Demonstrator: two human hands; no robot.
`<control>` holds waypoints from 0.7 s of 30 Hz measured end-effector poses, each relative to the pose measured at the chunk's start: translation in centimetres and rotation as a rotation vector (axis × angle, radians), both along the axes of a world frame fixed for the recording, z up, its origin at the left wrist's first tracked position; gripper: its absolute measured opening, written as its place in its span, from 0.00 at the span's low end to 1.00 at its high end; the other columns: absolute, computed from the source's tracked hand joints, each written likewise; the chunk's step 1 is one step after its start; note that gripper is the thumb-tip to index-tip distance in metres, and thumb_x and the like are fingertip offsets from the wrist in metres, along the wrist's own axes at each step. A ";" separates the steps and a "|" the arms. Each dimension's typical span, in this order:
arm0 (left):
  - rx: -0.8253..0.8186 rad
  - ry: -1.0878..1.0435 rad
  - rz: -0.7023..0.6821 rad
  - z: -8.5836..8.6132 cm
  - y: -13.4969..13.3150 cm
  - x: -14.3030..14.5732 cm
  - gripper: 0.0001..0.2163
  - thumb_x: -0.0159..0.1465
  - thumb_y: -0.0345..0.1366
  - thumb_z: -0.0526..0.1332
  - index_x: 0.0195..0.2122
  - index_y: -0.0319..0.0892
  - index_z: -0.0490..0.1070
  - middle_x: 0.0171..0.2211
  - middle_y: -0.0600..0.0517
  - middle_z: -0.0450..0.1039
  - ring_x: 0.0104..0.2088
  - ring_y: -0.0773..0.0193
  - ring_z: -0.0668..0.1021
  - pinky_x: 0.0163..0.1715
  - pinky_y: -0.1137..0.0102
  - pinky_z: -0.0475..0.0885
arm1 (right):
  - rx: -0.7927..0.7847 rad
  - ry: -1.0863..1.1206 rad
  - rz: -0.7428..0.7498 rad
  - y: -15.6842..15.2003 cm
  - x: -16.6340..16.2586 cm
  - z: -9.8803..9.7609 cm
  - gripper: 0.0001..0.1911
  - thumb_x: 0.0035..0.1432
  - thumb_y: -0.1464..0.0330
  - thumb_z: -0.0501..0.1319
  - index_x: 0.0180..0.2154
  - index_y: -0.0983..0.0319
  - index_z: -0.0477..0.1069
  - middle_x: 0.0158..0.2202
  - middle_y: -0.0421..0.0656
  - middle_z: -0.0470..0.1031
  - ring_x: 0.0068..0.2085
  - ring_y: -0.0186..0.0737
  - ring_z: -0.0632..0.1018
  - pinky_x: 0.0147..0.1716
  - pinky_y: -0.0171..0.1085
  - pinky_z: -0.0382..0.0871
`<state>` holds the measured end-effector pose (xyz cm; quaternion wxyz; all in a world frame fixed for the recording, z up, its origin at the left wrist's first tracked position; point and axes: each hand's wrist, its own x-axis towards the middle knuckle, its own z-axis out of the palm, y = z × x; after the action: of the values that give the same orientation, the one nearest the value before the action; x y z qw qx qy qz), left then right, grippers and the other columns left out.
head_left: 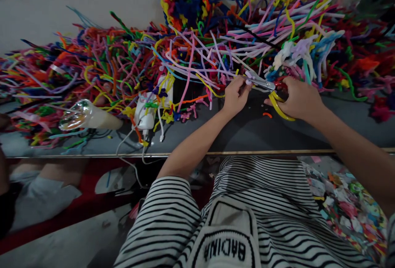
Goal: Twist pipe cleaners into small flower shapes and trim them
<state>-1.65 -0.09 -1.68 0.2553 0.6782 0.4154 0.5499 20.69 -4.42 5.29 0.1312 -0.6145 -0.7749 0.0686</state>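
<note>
My right hand [298,99] is wrapped round the yellow and red handles of a pair of scissors [266,85]. Their metal blades point left, with the tips right beside a small lilac pipe-cleaner flower [249,76]. Pinched between the thumb and fingers of my left hand [236,97] is that flower. Whether the blades touch it I cannot tell. Below the scissors, a short orange pipe-cleaner offcut [267,115] lies on the grey tabletop [247,134]. Behind both hands rise long pink and lilac pipe cleaners [194,68].
Heaps of coloured pipe cleaners [101,54] run along the back. Left of my arm are a white charger [145,113] with cables and a clear plastic cup [92,115] on its side. Scraps fill a container [352,202] at lower right. Another person's legs [46,181] show at left.
</note>
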 end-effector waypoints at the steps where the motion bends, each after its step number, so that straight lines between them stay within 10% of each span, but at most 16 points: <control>1: -0.024 -0.015 -0.021 -0.1 0.1 0.1 0.24 0.67 0.63 0.58 0.34 0.45 0.74 0.32 0.49 0.70 0.40 0.58 0.78 0.41 0.62 0.75 | 0.005 0.002 0.002 0.0 0.0 -0.1 0.39 0.56 0.34 0.56 0.53 0.57 0.72 0.43 0.57 0.80 0.45 0.68 0.80 0.38 0.56 0.71; 13: -0.395 -0.220 -0.282 -0.9 0.5 0.6 0.13 0.72 0.48 0.62 0.35 0.45 0.74 0.33 0.53 0.76 0.40 0.63 0.81 0.41 0.65 0.77 | 0.062 -0.037 0.006 -0.2 0.2 -0.4 0.34 0.58 0.37 0.57 0.52 0.55 0.73 0.41 0.55 0.80 0.46 0.68 0.80 0.41 0.57 0.72; 21: -0.444 -0.206 -0.379 -0.2 0.6 0.2 0.20 0.70 0.56 0.59 0.34 0.44 0.73 0.30 0.51 0.75 0.37 0.61 0.82 0.38 0.64 0.79 | 0.042 -0.128 0.025 0.0 0.0 -0.2 0.35 0.60 0.38 0.55 0.49 0.62 0.71 0.40 0.60 0.80 0.45 0.69 0.80 0.40 0.53 0.69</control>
<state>-1.43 0.50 -1.88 0.5359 0.6119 0.3634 0.4542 20.74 -4.39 5.07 0.0934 -0.6048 -0.7907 0.0147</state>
